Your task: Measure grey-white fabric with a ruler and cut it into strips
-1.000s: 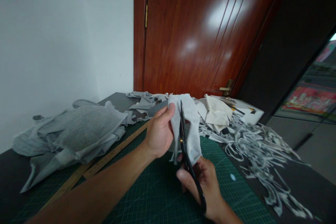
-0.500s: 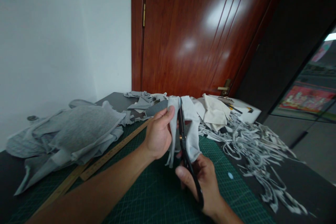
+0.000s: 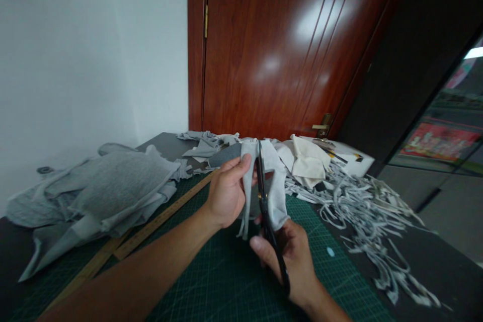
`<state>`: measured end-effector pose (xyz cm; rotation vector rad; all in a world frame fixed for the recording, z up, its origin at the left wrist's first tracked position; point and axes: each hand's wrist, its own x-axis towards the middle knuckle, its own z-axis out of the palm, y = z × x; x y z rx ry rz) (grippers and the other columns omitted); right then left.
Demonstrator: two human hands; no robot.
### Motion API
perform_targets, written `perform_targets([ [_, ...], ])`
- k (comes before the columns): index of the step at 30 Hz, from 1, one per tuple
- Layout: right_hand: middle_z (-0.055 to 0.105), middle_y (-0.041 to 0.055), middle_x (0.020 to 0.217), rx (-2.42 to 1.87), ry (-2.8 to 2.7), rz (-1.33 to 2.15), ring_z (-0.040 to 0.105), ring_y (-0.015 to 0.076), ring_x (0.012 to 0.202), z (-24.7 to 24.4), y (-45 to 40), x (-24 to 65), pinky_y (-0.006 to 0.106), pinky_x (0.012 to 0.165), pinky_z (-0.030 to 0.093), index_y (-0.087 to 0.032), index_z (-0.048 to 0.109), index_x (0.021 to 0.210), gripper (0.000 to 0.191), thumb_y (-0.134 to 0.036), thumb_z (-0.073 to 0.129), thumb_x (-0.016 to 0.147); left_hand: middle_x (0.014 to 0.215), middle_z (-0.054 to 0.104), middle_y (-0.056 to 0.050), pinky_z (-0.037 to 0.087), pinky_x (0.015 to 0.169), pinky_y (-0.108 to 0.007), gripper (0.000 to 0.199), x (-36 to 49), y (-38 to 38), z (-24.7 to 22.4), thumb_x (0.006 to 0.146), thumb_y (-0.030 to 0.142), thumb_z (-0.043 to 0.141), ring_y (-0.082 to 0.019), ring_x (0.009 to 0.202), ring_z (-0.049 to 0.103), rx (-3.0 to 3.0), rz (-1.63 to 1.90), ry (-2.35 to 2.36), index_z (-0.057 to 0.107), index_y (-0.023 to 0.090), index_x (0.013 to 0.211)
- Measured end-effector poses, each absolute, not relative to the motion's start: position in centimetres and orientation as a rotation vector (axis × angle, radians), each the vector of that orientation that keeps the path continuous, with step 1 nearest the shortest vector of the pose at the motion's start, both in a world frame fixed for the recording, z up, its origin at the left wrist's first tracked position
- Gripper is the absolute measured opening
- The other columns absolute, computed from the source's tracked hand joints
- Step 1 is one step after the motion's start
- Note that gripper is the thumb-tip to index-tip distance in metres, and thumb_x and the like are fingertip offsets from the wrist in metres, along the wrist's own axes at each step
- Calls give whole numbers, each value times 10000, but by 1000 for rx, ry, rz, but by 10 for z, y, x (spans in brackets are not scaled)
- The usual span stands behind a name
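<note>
My left hand [image 3: 227, 192] pinches a light grey piece of cloth [image 3: 278, 188] by its left side, and narrow strips hang below the fingers. Black scissors [image 3: 263, 201] are in my right hand [image 3: 294, 260], its thumb and fingers around the handles. The blades point away from me and lie between the left strip of the cloth and its wider right part. That right part droops down to the fingers of my right hand. The cloth is held above a green cutting mat [image 3: 211, 274].
Grey fabric [image 3: 121, 186] is heaped at the left beside two wooden rulers [image 3: 162, 217]. Cut strips [image 3: 362, 216] lie tangled at the right. Cream cloth [image 3: 307, 161] and a white box [image 3: 350, 158] are at the back, before a brown door [image 3: 264, 50].
The cloth's right part has sagged slightly and the gap in it looks wider. The scissor handles have shifted a little to the left. Both hands keep their hold.
</note>
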<state>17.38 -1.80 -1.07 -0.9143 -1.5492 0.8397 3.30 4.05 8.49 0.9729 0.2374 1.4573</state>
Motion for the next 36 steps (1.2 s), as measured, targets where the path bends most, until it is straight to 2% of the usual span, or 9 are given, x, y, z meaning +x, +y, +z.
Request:
perform_targets([
  [9, 564, -9, 643, -963, -1554, 809, 510, 155, 552, -10, -15, 176, 265, 494, 438, -193, 640, 782, 458, -594, 846, 862, 630, 662, -27, 461, 548, -274, 303, 32, 40, 81, 866, 407, 861, -145, 518, 576, 999, 1420, 297, 764, 138, 766],
  [13, 543, -24, 586, -992, -1565, 801, 496, 144, 499, -6, -17, 175, 261, 468, 402, -194, 641, 783, 459, -602, 828, 877, 630, 662, -26, 454, 524, -284, 306, 32, 37, 82, 881, 426, 838, -152, 495, 571, 1010, 1389, 316, 762, 146, 784],
  [17, 515, -39, 530, -1023, -1548, 815, 452, 125, 450, -3, -17, 174, 253, 438, 340, -207, 603, 725, 487, -614, 834, 862, 649, 664, -27, 458, 561, -267, 294, 33, 39, 82, 832, 393, 886, -142, 558, 575, 983, 1444, 311, 765, 133, 768],
  [20, 510, -43, 516, -1029, -1528, 856, 446, 122, 448, -2, -17, 173, 250, 439, 330, -208, 594, 712, 498, -614, 850, 846, 677, 670, -31, 475, 614, -260, 270, 33, 42, 79, 869, 361, 859, -139, 604, 584, 934, 1460, 323, 761, 129, 774],
  [25, 492, -60, 528, -919, -1517, 1028, 416, 100, 447, -4, -16, 171, 226, 432, 320, -202, 593, 725, 495, -579, 900, 818, 815, 741, -57, 565, 700, -303, 185, 23, 43, 82, 986, 304, 717, -182, 682, 690, 766, 1379, 304, 770, 134, 939],
  [30, 507, -68, 513, -760, -1588, 1231, 415, 75, 411, -5, -17, 170, 188, 404, 295, -188, 619, 769, 529, -596, 955, 761, 1010, 802, -145, 653, 790, -409, 432, 9, 37, 96, 1128, 342, 366, -274, 850, 799, 672, 1227, 312, 733, 113, 1130],
  [33, 553, -64, 536, -639, -1638, 1418, 457, 73, 399, -6, -16, 172, 170, 389, 307, -175, 678, 853, 588, -623, 1010, 665, 1070, 809, -173, 661, 757, -384, 451, 3, 34, 93, 1133, 353, 343, -275, 856, 808, 662, 1283, 398, 694, 93, 1245],
  [36, 600, -58, 541, -575, -1703, 1675, 493, 82, 387, -14, -12, 172, 161, 360, 313, -156, 758, 920, 706, -673, 1043, 532, 1053, 809, -191, 642, 670, -335, 464, -5, 32, 83, 1135, 347, 338, -248, 780, 790, 629, 1312, 500, 674, 72, 1301],
])
